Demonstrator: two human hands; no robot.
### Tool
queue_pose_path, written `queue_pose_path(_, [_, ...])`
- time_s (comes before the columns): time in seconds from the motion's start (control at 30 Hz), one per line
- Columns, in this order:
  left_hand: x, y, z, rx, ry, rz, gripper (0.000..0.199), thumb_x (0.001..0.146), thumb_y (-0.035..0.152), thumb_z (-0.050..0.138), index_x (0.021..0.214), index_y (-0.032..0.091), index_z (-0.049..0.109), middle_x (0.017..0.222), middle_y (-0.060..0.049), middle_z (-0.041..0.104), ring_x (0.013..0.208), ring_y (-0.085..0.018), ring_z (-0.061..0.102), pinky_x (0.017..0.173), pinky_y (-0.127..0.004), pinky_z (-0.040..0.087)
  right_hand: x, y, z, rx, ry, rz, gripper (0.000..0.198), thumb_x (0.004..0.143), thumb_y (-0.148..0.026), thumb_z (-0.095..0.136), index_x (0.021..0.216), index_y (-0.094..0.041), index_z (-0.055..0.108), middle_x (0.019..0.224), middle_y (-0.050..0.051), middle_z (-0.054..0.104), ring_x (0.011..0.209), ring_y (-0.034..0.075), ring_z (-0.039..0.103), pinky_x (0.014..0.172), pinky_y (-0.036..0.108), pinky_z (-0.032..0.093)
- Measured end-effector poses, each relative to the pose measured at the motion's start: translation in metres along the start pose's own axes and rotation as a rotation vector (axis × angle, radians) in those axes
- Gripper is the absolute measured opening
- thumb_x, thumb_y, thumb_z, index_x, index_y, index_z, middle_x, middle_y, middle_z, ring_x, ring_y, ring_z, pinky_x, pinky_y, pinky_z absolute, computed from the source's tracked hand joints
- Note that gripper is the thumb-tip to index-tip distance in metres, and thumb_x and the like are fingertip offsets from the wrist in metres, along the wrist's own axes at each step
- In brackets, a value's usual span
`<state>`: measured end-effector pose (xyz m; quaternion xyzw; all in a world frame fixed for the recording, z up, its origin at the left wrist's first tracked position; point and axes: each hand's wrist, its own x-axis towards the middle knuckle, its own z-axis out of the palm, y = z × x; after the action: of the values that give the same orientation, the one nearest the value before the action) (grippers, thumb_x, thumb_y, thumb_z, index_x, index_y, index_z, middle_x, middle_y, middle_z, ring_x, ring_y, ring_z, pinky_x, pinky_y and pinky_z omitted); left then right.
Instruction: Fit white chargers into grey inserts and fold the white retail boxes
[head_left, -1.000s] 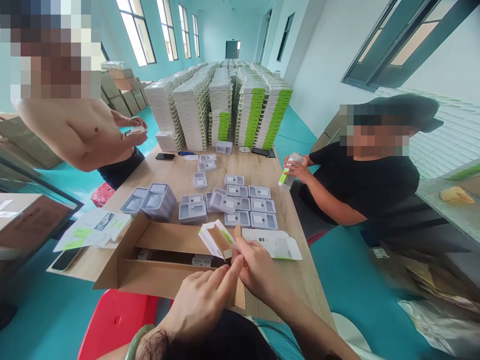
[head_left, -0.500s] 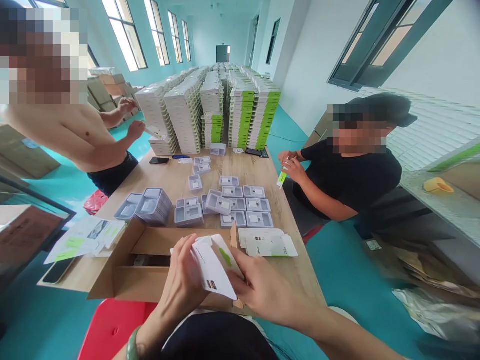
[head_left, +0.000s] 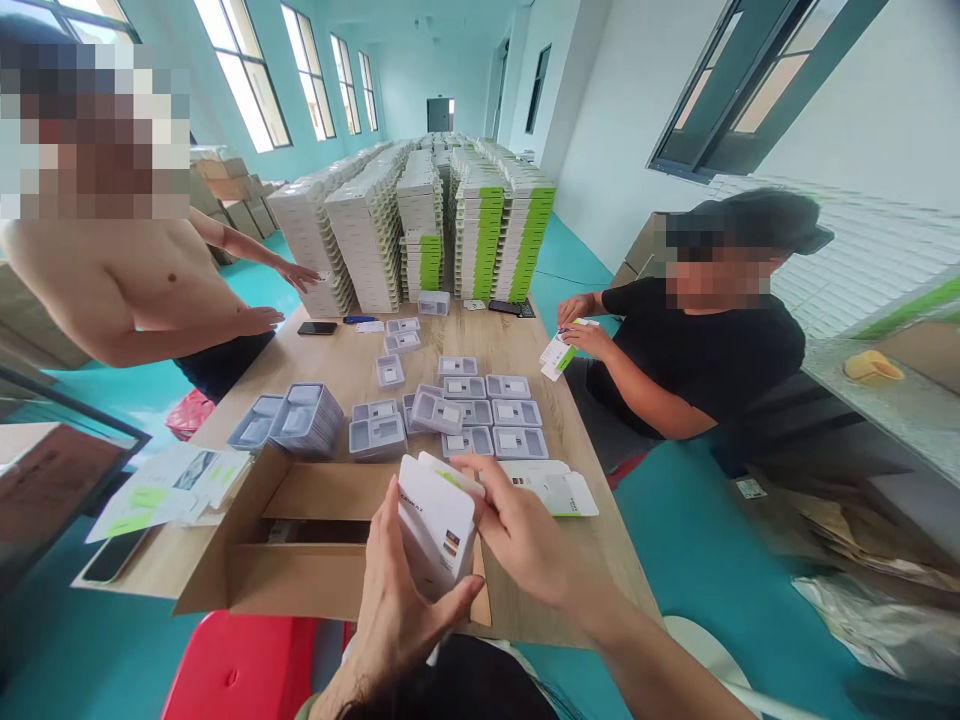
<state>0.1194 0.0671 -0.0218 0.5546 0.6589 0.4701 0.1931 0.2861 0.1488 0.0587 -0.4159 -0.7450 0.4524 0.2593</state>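
Observation:
A small white carton (head_left: 433, 525) with a green patch and dark print stands tilted between my two hands, a flap raised at its top. My left hand (head_left: 401, 590) wraps round its left side and lower edge, with the thumb across the bottom right. At the upper right edge, by the flap, the fingers of my right hand (head_left: 510, 520) pinch the card. Just beyond lie flat unfolded white cartons (head_left: 559, 488) on the table. An open brown cardboard box (head_left: 300, 580) sits to the left of my hands.
Grey plastic trays (head_left: 517, 412) with small inserts cover the table's middle; a stack of trays (head_left: 307, 420) stands left. Printed sheets (head_left: 169, 485) and a phone (head_left: 116, 555) lie at the left edge. Stacked cartons (head_left: 367, 240) rise behind. One co-worker (head_left: 712, 340) sits right, another (head_left: 135, 290) stands left.
The carton has turned more upright in my left hand, and my right hand has shifted up to its top edge. The left co-worker's hands have lowered and spread; the right one's carton has opened out.

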Motion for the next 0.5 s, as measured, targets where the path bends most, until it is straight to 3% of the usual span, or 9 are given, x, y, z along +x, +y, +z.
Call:
queue_pose_path(0.1, [0.003,0.014,-0.002,-0.397,-0.077,-0.264,0.063,0.093,0.059,0.054,0.142,0.023,0.038,0.136,-0.018,0.06,0.106,-0.027,0.067,0.09,-0.044,0.055,0.015,0.01,-0.021,0.13,-0.071,0.036,0.023,0.103,-0.045,0.042,0.115,-0.026,0.049,0.068,-0.006,0.06,0.054,0.013,0.048,0.054,0.026,0.038])
queue_pose_path(0.17, [0.009,0.022,-0.005,-0.557,-0.034,-0.413,0.057,0.095,0.064,0.049,0.136,0.025,0.043,0.123,-0.012,0.067,0.085,-0.02,0.067,0.074,-0.033,0.055,0.024,0.016,-0.023,0.217,-0.155,0.048,0.024,0.101,-0.05,0.046,0.104,-0.026,0.048,0.065,-0.008,0.053,0.05,0.011,0.042,0.05,0.024,0.035])
queue_pose_path(0.23, [0.013,0.028,-0.008,-0.598,0.009,-0.499,0.059,0.092,0.069,0.051,0.129,0.024,0.051,0.108,-0.007,0.072,0.072,-0.017,0.062,0.063,-0.027,0.051,0.028,0.022,-0.014,0.281,-0.159,0.055,0.028,0.099,-0.054,0.048,0.102,-0.026,0.05,0.069,-0.007,0.054,0.052,0.012,0.046,0.052,0.025,0.039])
queue_pose_path(0.37, [0.014,0.029,-0.011,-0.533,0.056,-0.617,0.061,0.086,0.075,0.054,0.11,0.02,0.062,0.087,-0.005,0.073,0.067,-0.018,0.061,0.056,-0.027,0.047,0.019,0.024,0.024,0.24,0.211,-0.004,0.034,0.102,-0.055,0.043,0.098,-0.025,0.06,0.085,0.001,0.063,0.072,0.017,0.058,0.069,0.032,0.048])
queue_pose_path(0.43, [0.015,0.022,-0.011,-0.484,0.048,-0.581,0.06,0.088,0.076,0.049,0.109,0.02,0.062,0.09,-0.007,0.073,0.072,-0.021,0.064,0.059,-0.029,0.05,0.012,0.021,0.041,0.239,0.365,-0.029,0.039,0.104,-0.054,0.039,0.093,-0.024,0.062,0.095,0.005,0.064,0.087,0.02,0.06,0.08,0.034,0.048])
queue_pose_path(0.5, [0.015,0.012,-0.009,-0.38,0.055,-0.46,0.058,0.092,0.073,0.043,0.11,0.021,0.061,0.097,-0.009,0.071,0.082,-0.024,0.066,0.069,-0.033,0.054,0.007,0.017,0.054,0.319,0.389,0.029,0.042,0.102,-0.059,0.039,0.091,-0.024,0.061,0.094,0.004,0.063,0.085,0.02,0.059,0.078,0.033,0.048])
